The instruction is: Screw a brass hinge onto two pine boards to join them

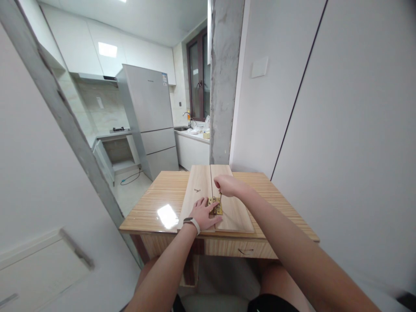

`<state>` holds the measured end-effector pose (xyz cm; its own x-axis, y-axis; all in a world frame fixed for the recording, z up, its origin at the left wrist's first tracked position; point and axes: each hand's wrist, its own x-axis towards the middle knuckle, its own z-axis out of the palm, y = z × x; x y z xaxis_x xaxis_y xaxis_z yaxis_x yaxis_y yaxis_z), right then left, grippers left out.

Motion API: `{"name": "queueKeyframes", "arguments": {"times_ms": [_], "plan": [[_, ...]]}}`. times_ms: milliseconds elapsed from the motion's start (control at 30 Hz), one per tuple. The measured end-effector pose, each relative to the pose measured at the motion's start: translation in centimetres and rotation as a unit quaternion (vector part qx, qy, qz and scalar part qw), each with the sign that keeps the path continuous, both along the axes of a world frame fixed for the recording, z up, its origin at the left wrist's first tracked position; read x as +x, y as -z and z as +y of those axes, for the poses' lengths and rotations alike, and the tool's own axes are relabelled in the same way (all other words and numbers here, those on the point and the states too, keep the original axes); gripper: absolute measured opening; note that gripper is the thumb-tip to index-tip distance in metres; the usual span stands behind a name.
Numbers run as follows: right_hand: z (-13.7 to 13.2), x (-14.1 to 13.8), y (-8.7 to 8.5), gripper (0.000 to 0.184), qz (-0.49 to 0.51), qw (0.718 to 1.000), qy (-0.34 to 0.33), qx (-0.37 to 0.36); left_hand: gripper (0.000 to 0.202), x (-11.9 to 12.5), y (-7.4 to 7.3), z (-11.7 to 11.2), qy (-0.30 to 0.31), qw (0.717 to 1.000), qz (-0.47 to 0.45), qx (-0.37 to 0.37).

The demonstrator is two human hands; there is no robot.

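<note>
Lower centre of the frame, a brass-coloured hinge (pixel 219 211) lies across two wooden boards (pixel 198 177) on the tabletop (pixel 152 197)! Left hand (pixel 202 215) spread, pressing it; right hand (pixel 229 186) clenched round a slim tool (pixel 220 198). Hinge looks stiff, light, probably slippery: pin its edges.

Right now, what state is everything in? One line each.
Left hand: open, spread over hinge and boards
Right hand: closed on a thin shaft at the hinge
Hinge: opened flat
Boards: flat, side by side
Screws: loose on the left board
Drawer: shut
Fridge: shut
Lower cabinet door: open
Upper cabinets: shut
Window: appears shut
</note>
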<state>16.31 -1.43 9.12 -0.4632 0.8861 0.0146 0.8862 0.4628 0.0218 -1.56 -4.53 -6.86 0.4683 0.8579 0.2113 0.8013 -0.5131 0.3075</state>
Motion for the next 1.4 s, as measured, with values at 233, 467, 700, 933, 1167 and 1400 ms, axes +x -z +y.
{"name": "queueKeyframes", "arguments": {"times_ms": [233,467,700,933,1167,1400], "plan": [[-0.16,0.0,-0.21,0.011,-0.021,0.999,0.018,0.022,0.079,-0.01,0.05,0.05,0.0,1.0,0.002,0.002],[-0.64,-0.13,0.03,0.031,-0.036,0.998,0.037,0.042,0.079,-0.06,0.14,0.07,0.0,1.0,0.005,0.003],[-0.68,0.03,-0.1,0.026,-0.005,1.0,0.002,-0.01,0.079,-0.11,0.15,0.08,0.0,1.0,0.004,0.003],[-0.61,-0.03,-0.41,0.017,-0.021,1.0,0.009,0.015,0.079,-0.05,0.09,0.05,0.001,1.0,0.0,0.008],[-0.65,0.1,-0.26,0.015,-0.019,0.999,0.004,0.028,0.078,0.04,0.14,0.09,0.002,1.0,0.001,0.007],[-0.66,-0.28,-0.47,0.017,-0.039,0.999,0.019,0.033,0.078,0.04,0.15,0.06,-0.001,1.0,0.002,0.009]]}}
